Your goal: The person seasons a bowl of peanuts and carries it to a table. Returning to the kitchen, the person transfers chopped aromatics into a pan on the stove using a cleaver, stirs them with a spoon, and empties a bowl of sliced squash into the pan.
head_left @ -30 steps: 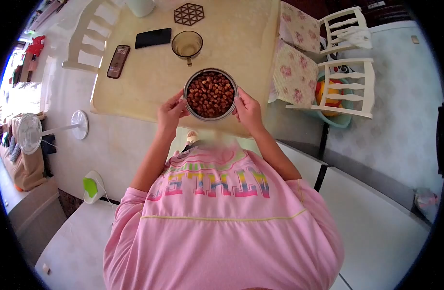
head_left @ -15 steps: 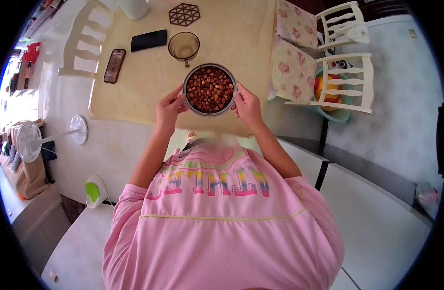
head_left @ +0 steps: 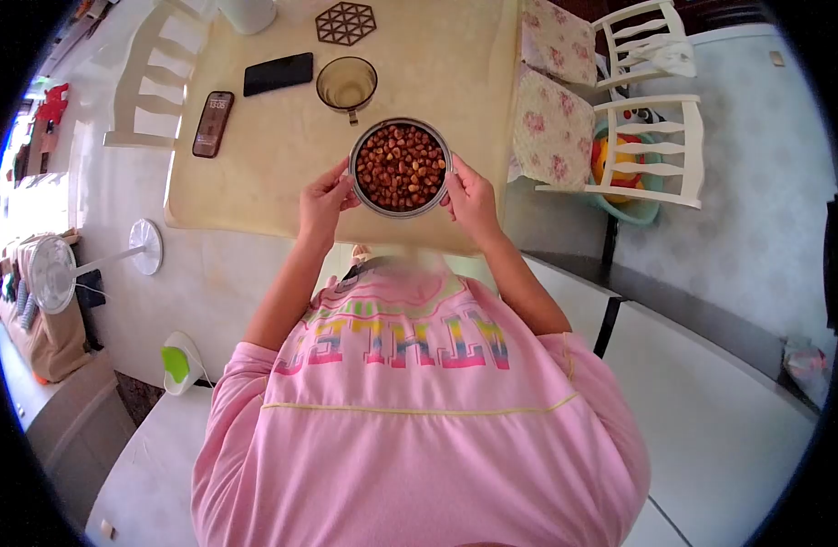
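Note:
A round metal bowl (head_left: pixel 403 214) full of reddish-brown nuts (head_left: pixel 401 168), which look like peanuts, is held near the front edge of the table. My left hand (head_left: pixel 326 202) grips its left side, thumb at the rim and fingers partly hidden under it. On the opposite side my right hand (head_left: pixel 470 201) grips the rim in the same way. Just beyond the bowl stands a brown-tinted glass cup (head_left: pixel 347 84), its handle pointing toward me.
The pale table (head_left: pixel 255 196) bears a black phone-like slab (head_left: pixel 279 74), a phone with a lit screen (head_left: pixel 213 124), a hexagonal trivet (head_left: pixel 345 24) and a white container (head_left: pixel 248 13). White chairs (head_left: pixel 651 146) stand right, another chair (head_left: pixel 145 82) left. A white fan (head_left: pixel 54 272) is at left.
The bowl has shifted slightly to the right with both hands still on it. The nuts inside lie in a different arrangement. The camera view has moved a little.

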`<state>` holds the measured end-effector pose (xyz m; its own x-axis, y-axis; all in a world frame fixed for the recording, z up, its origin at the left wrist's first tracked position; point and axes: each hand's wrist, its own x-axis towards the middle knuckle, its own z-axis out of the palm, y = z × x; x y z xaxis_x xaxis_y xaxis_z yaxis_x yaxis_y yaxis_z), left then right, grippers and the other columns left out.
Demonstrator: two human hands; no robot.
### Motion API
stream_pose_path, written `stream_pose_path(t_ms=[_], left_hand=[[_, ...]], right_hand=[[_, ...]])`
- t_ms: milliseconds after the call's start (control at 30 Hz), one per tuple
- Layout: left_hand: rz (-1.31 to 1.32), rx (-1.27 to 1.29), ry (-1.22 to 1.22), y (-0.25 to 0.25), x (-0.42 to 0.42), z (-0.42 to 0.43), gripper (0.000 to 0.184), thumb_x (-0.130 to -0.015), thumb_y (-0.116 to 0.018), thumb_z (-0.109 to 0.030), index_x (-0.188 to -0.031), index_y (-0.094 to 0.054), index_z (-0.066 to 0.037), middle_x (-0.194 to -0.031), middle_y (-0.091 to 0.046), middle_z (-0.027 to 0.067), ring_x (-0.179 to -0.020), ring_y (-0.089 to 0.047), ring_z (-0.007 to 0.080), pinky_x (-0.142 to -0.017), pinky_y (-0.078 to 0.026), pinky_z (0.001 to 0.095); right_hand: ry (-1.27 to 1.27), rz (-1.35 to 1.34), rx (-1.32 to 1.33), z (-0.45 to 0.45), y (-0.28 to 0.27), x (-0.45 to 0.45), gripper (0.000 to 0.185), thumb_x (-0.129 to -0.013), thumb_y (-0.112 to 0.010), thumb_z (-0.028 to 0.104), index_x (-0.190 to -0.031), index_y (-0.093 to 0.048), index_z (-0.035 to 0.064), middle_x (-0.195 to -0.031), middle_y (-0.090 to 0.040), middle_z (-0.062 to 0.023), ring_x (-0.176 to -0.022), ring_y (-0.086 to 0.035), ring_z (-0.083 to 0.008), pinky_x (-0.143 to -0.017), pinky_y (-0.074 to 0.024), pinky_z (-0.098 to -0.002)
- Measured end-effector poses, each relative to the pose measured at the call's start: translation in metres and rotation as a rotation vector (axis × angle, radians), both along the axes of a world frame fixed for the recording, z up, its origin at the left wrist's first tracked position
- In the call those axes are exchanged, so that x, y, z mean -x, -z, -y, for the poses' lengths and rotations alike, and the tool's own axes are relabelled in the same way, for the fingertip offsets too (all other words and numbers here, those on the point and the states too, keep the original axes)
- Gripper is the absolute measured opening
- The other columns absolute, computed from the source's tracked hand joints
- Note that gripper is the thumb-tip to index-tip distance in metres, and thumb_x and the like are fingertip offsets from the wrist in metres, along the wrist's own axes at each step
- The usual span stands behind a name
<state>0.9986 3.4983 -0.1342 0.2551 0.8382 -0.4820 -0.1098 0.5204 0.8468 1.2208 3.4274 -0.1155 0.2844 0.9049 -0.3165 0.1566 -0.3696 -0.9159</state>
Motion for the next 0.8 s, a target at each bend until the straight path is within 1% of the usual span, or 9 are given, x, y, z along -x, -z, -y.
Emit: stream_pose_path(t_ms=[33,133,233,267,333,467,633,733,800], left_hand=[[0.003,-0.023,0.012,0.0,0.0,-0.001,0.039,-0.086,-0.057,-0.014,-0.123,-0.05,-0.004,-0.087,-0.058,-0.0019,-0.072,-0.055,0.0064,-0.066,-0.05,0.0231],[-0.021,-0.077,-0.045,-0.027,-0.005,0.0,0.037,-0.087,-0.054,-0.006,-0.123,-0.049,-0.001,-0.078,-0.051,-0.0029,-0.066,-0.052,0.0052,-0.064,-0.051,0.0218],[-0.004,-0.166,-0.039,-0.042,-0.003,0.0,0.037,-0.087,-0.054,-0.006,-0.123,-0.048,0.001,-0.078,-0.05,-0.0032,-0.067,-0.052,0.0049,-0.065,-0.051,0.0219],[-0.012,-0.139,-0.019,-0.036,-0.003,-0.001,0.037,-0.087,-0.054,-0.008,-0.123,-0.049,-0.001,-0.079,-0.053,-0.0031,-0.068,-0.053,0.0053,-0.065,-0.051,0.0222],[-0.02,-0.095,0.019,-0.015,-0.002,-0.006,0.037,-0.087,-0.056,-0.012,-0.123,-0.051,-0.005,-0.083,-0.057,-0.0028,-0.068,-0.054,0.006,-0.066,-0.05,0.023],[-0.034,-0.063,0.018,-0.005,-0.001,-0.001,0.036,-0.087,-0.055,-0.013,-0.122,-0.051,-0.005,-0.082,-0.057,-0.0026,-0.068,-0.054,0.006,-0.066,-0.05,0.0235],[-0.05,-0.084,-0.019,-0.026,-0.004,0.0,0.035,-0.087,-0.053,-0.006,-0.122,-0.051,-0.004,-0.08,-0.052,-0.0035,-0.066,-0.052,0.0051,-0.063,-0.05,0.0204],[-0.012,-0.216,-0.024,-0.045,0.0,0.003,0.035,-0.087,-0.053,-0.006,-0.123,-0.05,-0.002,-0.08,-0.052,-0.0034,-0.067,-0.052,0.0052,-0.063,-0.05,0.0205],[-0.011,-0.182,-0.016,-0.04,-0.001,0.001,0.037,-0.087,-0.053,-0.006,-0.123,-0.049,-0.002,-0.08,-0.052,-0.0033,-0.066,-0.052,0.0052,-0.063,-0.049,0.0205]], right_hand=[[0.006,0.006,-0.016,-0.001,0.0,0.001,0.04,-0.09,-0.046,0.014,-0.129,-0.043,0.0056,-0.058,-0.053,-0.0021,-0.048,-0.05,-0.0069,-0.042,-0.0417,-0.0218],[0.041,0.076,-0.11,0.003,-0.008,0.002,0.04,-0.09,-0.046,0.013,-0.129,-0.043,0.0055,-0.06,-0.052,-0.0008,-0.048,-0.048,-0.0051,-0.04,-0.0396,-0.0198],[0.031,0.084,-0.184,0.002,-0.027,0.003,0.039,-0.091,-0.046,0.013,-0.129,-0.043,0.0055,-0.062,-0.051,0.0,-0.049,-0.047,-0.004,-0.04,-0.0387,-0.0186],[0.022,0.076,-0.21,0.0,-0.03,0.002,0.039,-0.091,-0.046,0.013,-0.129,-0.043,0.0055,-0.062,-0.051,0.0,-0.049,-0.047,-0.004,-0.04,-0.0388,-0.0186],[0.028,0.025,-0.099,-0.003,-0.02,0.0,0.039,-0.091,-0.046,0.013,-0.129,-0.043,0.0055,-0.063,-0.052,-0.0002,-0.049,-0.046,-0.004,-0.04,-0.0388,-0.0187],[0.043,-0.008,-0.048,0.001,0.006,0.0,0.04,-0.091,-0.046,0.013,-0.13,-0.042,0.0054,-0.062,-0.052,-0.0008,-0.048,-0.046,-0.0043,-0.04,-0.0389,-0.0189],[0.042,0.058,-0.077,0.004,-0.006,0.003,0.04,-0.091,-0.045,0.013,-0.131,-0.041,0.0053,-0.061,-0.052,-0.0005,-0.049,-0.047,-0.004,-0.04,-0.0388,-0.0186],[0.032,0.109,-0.193,0.003,-0.032,0.006,0.04,-0.091,-0.045,0.012,-0.131,-0.041,0.0054,-0.061,-0.052,-0.0001,-0.049,-0.047,-0.0038,-0.04,-0.039,-0.0185],[0.029,0.088,-0.205,0.004,-0.034,0.005,0.04,-0.091,-0.045,0.012,-0.131,-0.041,0.0058,-0.061,-0.052,0.0,-0.049,-0.047,-0.0038,-0.04,-0.0391,-0.0185]])
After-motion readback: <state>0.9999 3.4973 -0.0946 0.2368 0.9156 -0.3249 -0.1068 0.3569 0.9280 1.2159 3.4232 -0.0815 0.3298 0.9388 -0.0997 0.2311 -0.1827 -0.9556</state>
